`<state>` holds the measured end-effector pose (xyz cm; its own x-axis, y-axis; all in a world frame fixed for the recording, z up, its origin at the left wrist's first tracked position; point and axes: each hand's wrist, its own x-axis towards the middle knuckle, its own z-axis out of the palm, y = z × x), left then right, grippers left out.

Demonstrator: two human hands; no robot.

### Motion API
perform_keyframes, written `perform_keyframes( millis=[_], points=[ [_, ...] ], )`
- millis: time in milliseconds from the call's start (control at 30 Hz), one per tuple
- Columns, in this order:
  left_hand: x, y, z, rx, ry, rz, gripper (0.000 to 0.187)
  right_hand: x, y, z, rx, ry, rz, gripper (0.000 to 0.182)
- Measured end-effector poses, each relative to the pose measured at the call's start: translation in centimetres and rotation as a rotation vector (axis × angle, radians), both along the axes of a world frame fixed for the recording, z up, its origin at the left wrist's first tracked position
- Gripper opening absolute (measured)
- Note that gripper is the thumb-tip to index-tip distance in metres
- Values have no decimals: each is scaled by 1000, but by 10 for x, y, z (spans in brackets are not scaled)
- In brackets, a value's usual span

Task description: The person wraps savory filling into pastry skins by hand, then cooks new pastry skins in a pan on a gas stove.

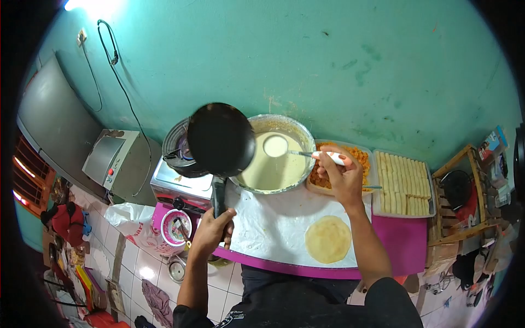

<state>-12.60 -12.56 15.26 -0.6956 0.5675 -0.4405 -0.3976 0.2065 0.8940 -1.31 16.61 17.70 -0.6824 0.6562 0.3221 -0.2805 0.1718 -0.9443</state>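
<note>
Left hand (212, 230) gripping pan (221, 139) handle, pan above, beside ladle (276, 146).

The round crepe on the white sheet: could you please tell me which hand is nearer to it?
Right. The right hand hovers above the crepe; the left hand grips the pan handle farther left.

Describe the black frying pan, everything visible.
The frying pan is small, round and black all over, looking like dark non-stick metal, with a straight black handle. Its surface looks dry and bare, with no batter on it. The left hand grips the handle's end and holds the pan lifted and tilted toward the camera, above the stove and overlapping the left rim of the batter bowl. Nothing else appears to touch it.
</note>
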Motion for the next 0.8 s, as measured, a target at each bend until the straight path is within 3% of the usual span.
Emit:
perform_keyframes(
  millis=[167, 233, 367, 567, 600, 633, 700, 733, 767, 800],
  points=[
    [22, 14, -12, 73, -241, -180, 24, -17, -10, 4, 206, 22, -39, 19],
    [35, 20, -18, 188, -347, -224, 23, -12, -16, 7, 639, 81, -131, 21],
    [46, 30, -27, 251, -333, -300, 25, 1, -17, 14, 630, 62, -183, 23],
    [14, 33, 12, -1, -118, -367, 38, -4, -27, 2, 758, 176, -102, 28],
    [9, 32, 21, -25, -74, -366, 43, -5, -30, -6, 714, 200, -99, 28],
    [3, 29, 25, -47, -102, -351, 33, -6, -32, -15, 671, 223, -97, 28],
    [-5, 26, 41, -77, -130, -335, 33, -5, -33, -34, 309, 109, -77, 25],
    [-9, 25, 49, -73, -172, -331, 33, -5, -39, -22, 3, 237, 47, 23],
    [-8, 25, 59, -68, -180, -307, 32, -4, -41, -15, -156, 281, 68, 22],
    [-8, 25, 67, -73, -200, -289, 31, 0, -41, -16, -153, 259, 99, 23]
  ],
)
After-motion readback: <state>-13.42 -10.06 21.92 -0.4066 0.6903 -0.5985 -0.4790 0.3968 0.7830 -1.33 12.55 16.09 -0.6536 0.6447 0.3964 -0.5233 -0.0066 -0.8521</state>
